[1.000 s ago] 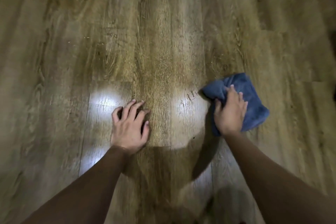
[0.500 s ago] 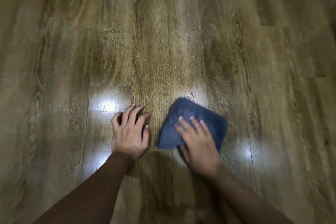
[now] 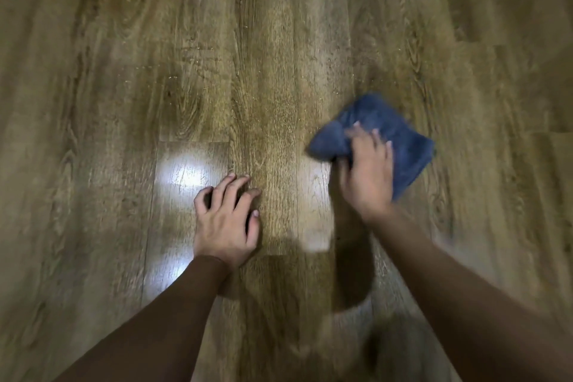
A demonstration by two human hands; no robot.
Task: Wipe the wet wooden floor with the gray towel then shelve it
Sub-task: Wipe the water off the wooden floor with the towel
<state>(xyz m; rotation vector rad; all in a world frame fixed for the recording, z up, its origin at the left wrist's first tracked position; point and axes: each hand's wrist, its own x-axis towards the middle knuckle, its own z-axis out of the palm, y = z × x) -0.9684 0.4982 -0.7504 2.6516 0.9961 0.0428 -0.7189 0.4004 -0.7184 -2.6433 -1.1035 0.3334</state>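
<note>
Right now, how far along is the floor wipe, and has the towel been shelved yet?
Wiping is in progress. The right hand presses the bunched towel onto the floor, and its blur suggests a stroke under way. The left hand is braced on the boards, holding nothing. Small bright specks, possibly droplets, show ahead of the hands, so more wiping looks needed. Shelving has not begun, and no shelf is in view.

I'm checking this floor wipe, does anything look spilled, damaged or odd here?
Nothing looks damaged. The floor shows tiny pale specks, perhaps droplets, ahead of the left hand, which rests on the boards. The right hand presses the bunched towel down; blur hides detail there.
</note>
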